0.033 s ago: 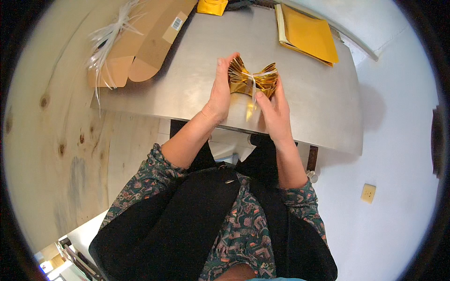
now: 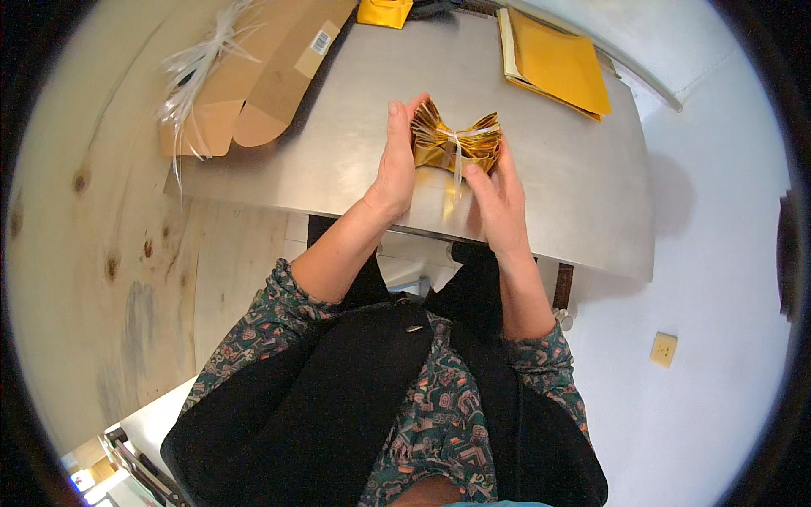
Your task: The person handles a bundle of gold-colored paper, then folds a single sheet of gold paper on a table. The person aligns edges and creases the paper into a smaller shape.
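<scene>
Between my two hands stands a bow-shaped bundle of pleated gold foil paper (image 2: 456, 155), pinched at its middle by a white strip tie (image 2: 457, 138) whose loose ends hang toward me. My left hand (image 2: 395, 165) lies along the bundle's left side, fingers long and thumb up. On the right side, my right hand (image 2: 503, 203) holds the other end, its thumb near the front lower edge and its other fingers partly hidden behind the foil. The bundle's reflection shows on the metal tabletop (image 2: 338, 160).
At the left, an open brown cardboard box (image 2: 274, 80) has a bunch of white strips (image 2: 203, 72) draped over it. A stack of golden-yellow sheets (image 2: 557, 63) lies at the far right. Another gold foil piece (image 2: 384, 12) sits at the far edge. A white wall (image 2: 718, 253) borders the right.
My right thumb has slid very slightly to the right along the foil's front edge. Otherwise both hands and the bundle stay in place.
</scene>
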A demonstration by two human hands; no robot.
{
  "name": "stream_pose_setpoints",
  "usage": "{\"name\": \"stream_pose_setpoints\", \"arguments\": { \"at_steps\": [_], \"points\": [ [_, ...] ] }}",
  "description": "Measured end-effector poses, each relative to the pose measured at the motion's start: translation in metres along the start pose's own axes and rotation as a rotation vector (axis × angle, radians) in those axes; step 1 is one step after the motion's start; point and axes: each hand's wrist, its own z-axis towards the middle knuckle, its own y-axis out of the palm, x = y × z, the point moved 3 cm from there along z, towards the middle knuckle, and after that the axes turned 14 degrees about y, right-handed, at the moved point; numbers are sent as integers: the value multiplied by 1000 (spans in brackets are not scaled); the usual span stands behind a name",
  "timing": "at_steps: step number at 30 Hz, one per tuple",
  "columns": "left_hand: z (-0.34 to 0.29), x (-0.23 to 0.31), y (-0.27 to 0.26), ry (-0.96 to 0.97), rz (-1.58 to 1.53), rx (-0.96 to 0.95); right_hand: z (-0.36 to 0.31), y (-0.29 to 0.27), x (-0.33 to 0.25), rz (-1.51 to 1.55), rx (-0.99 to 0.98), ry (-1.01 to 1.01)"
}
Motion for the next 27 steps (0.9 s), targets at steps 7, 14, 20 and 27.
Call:
{"name": "stream_pose_setpoints", "arguments": {
  "at_steps": [7, 14, 20, 27],
  "points": [
    [8, -1, -1, -6, 98, -51, 11, 8, 7, 8, 109, 17],
    [5, 9, -11, -79, -44, -236, 15, -7, 8, -77, -34, 64],
    [33, 33, -35, -143, 324, -565, 35, -41, -26, -216, -213, 220],
    [102, 24, -18, -415, 135, -542, 87, -51, -58, -67, -339, 538]
  ]
}}
